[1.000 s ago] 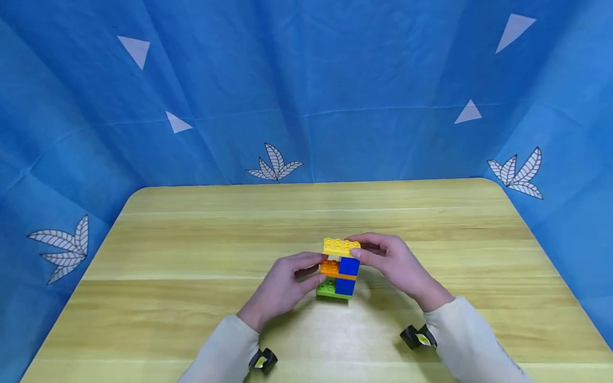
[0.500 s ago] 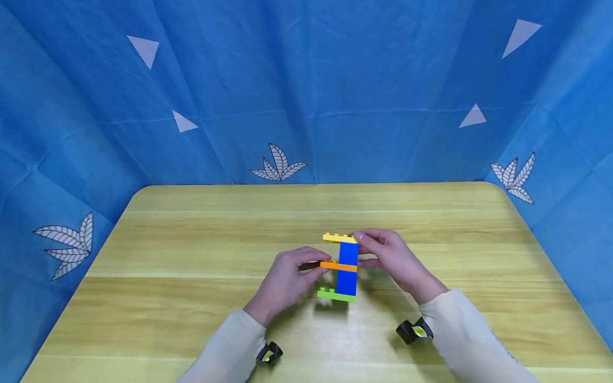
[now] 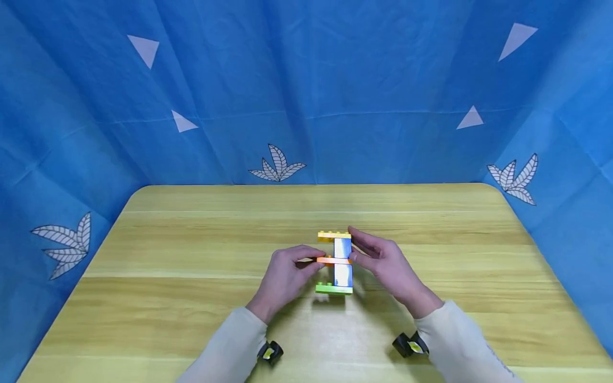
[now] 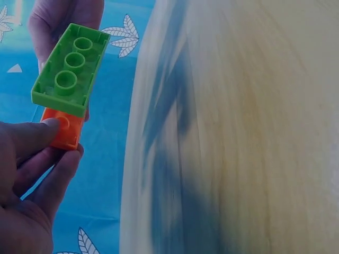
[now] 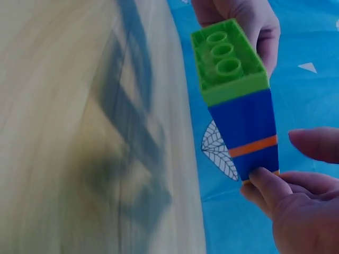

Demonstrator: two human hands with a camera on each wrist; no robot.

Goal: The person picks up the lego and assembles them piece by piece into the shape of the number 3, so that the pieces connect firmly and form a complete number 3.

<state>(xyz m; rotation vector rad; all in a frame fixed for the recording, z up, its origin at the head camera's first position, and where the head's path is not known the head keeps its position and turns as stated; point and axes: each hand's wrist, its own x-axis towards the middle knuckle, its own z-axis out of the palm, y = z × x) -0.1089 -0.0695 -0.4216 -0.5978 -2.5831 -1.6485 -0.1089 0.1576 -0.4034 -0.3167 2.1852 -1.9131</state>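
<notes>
Both hands hold a toy building-block stack above the table. It has a yellow plate on top, an upper blue brick, an orange plate, a lower blue brick and a green plate at the bottom. The plates stick out left past the blue bricks. My left hand pinches the orange plate's free end between thumb and fingers. On the other side, my right hand grips the upper end. In the right wrist view its fingertips touch the upper blue brick near the yellow plate, partly hiding it; one digit stands apart.
Beneath the hands lies a wooden table, with shadows of the hands and blocks on it. A blue curtain with white triangles and leaf drawings surrounds its back and sides. Each sleeve has a black wrist camera.
The stack has tilted so its front side faces me and the yellow top shows less. It has shifted slightly left. My right thumb has moved down from the yellow plate; the left hand keeps its pinch.
</notes>
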